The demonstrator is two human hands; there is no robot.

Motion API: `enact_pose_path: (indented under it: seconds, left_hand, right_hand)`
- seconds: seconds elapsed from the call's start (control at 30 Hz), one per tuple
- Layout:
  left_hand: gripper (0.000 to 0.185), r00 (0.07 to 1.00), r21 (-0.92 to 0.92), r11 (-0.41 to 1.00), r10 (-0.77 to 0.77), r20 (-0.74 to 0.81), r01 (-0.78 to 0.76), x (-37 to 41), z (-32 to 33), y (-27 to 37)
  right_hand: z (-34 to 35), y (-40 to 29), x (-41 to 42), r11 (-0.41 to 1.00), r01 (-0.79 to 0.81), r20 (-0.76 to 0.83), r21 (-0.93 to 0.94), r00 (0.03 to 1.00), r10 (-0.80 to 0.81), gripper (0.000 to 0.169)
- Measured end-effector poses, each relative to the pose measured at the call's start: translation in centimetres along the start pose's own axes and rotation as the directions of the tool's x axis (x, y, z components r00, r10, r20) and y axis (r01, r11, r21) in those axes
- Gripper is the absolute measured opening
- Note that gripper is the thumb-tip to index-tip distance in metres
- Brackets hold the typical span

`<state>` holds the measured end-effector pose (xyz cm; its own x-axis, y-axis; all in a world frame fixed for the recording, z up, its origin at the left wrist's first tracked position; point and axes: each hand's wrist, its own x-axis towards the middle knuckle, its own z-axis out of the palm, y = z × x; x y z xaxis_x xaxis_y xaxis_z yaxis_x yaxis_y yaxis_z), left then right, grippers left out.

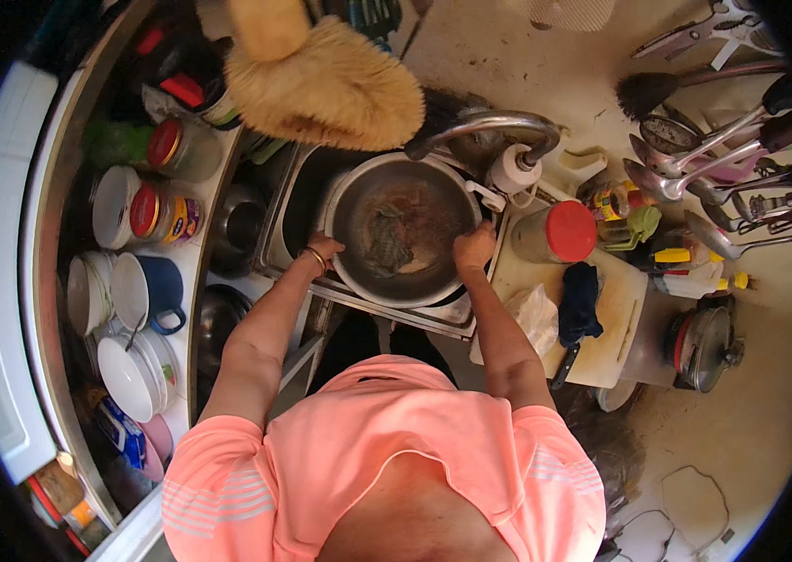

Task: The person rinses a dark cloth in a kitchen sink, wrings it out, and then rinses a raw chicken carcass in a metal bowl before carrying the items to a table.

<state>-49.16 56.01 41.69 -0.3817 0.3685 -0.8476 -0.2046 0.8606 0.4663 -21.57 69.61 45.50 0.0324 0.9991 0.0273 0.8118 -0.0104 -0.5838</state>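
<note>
A wide stainless steel basin point(431, 281) rests over the metal sink point(282, 239). My left hand point(325, 249) grips its rim at the left, with a bangle on the wrist. On the opposite side, my right hand point(474, 247) holds the rim as well. Inside the basin lies a crumpled grey-green cloth or scrubber point(389, 240); its exact kind is unclear. Reddish-brown tones show on the basin floor beside it. Above the basin's back edge curves the spout of a metal faucet point(494, 121).
A cutting board point(620, 309) at right bears a red-lidded jar point(568, 232), a plastic bag point(535, 316), a dark cloth point(580, 298) and a knife point(566, 365). Ladles point(677, 183) hang at far right. A fluffy duster point(325, 84) hangs overhead. The left shelf holds bowls point(130, 379) and a blue mug point(160, 288).
</note>
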Motion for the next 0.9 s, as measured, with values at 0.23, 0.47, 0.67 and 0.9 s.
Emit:
enact_pose_path:
  seconds: [0.23,0.47,0.67,0.9]
  left_hand:
    - [0.026,1.0,-0.048,0.999,0.023,-0.005,-0.023,1.1,1.0,-1.4]
    - [0.04,0.993,0.0,0.993,0.121,0.0,-0.121,3.0,0.7,-2.4]
    - [0.041,0.957,-0.114,0.95,0.289,-0.034,-0.291,-2.8,-0.8,-1.2]
    - [0.05,0.868,-0.216,0.844,0.494,-0.048,-0.492,0.4,-3.2,-4.0]
  right_hand:
    - [3.5,3.3,0.1,0.986,0.016,0.28,-0.165,0.96,0.031,0.026]
    - [3.5,-3.4,-4.4,0.992,0.032,0.508,-0.119,0.861,0.033,0.054]
    - [2.4,-0.3,-4.9,0.921,0.155,0.34,-0.358,0.94,-0.026,0.055]
    - [-0.2,-0.6,-4.3,0.937,-0.342,0.323,-0.068,0.881,0.345,0.062]
